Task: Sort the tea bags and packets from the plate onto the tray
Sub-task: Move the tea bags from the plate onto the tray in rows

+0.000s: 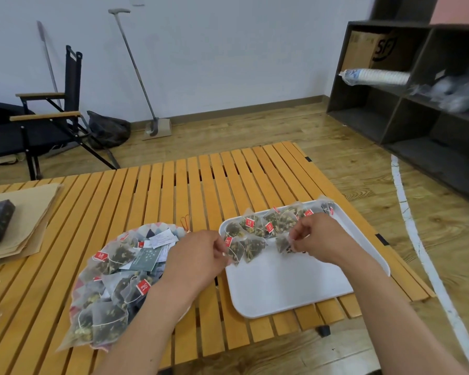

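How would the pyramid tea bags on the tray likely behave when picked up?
Probably very light and soft: the tea bags look like thin mesh pouches of loose leaves. Likely to snag neighbours, since their string-tied red tags lie across adjacent bags.

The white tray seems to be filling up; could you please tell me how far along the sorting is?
Done: a row of mesh pyramid tea bags with red tags lines the far edge of the white plastic tray. In hand: the left hand pinches one tea bag, the right hand another, in a second row. Remaining: a large heap of tea bags and paper packets on the patterned plate.
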### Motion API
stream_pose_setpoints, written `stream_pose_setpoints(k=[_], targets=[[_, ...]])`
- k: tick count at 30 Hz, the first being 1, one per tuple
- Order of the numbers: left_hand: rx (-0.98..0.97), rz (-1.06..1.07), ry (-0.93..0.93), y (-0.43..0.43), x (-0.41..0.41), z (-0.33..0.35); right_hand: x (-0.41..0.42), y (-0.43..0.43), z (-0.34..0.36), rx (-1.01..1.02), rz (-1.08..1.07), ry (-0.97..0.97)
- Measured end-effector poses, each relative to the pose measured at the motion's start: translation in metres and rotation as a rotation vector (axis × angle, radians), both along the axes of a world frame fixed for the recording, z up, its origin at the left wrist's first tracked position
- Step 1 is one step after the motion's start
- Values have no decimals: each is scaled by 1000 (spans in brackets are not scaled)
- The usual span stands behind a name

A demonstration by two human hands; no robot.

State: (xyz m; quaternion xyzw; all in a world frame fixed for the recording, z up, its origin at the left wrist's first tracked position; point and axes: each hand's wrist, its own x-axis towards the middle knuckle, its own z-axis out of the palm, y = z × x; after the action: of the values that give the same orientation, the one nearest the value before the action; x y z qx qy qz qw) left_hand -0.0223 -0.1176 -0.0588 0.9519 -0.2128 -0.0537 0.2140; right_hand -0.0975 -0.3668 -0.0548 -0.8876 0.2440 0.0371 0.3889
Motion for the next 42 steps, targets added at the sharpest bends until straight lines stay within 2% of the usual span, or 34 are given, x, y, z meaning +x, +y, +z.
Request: stream_pose_setpoints(k=[5, 9, 17, 25, 29, 32, 35, 39, 42], targets=[[30, -27, -65, -10, 2, -8, 7, 6, -5, -164, 2, 45], [61, -38, -111, -19, 4, -12, 5, 4, -5, -106, -22, 45], [24, -23, -76, -23, 6, -12, 8, 18, -10, -45, 162, 40], [97, 56, -206, -35, -5, -12, 6, 0, -6, -122, -131, 50], [134, 68, -230, -40, -9, -13, 10, 9, -10, -144, -163, 73], [144, 66, -232, -42, -8, -13, 16, 17, -14, -183, -154, -4], [109, 60, -172, -41, -6, -14, 21, 30, -18, -101, -69, -61], [33, 64, -92, -38, -2, -15, 18, 29, -10, 84, -20, 10], [6, 77, -91, -38, -2, -15, 11, 16, -5, 82, -51, 53]])
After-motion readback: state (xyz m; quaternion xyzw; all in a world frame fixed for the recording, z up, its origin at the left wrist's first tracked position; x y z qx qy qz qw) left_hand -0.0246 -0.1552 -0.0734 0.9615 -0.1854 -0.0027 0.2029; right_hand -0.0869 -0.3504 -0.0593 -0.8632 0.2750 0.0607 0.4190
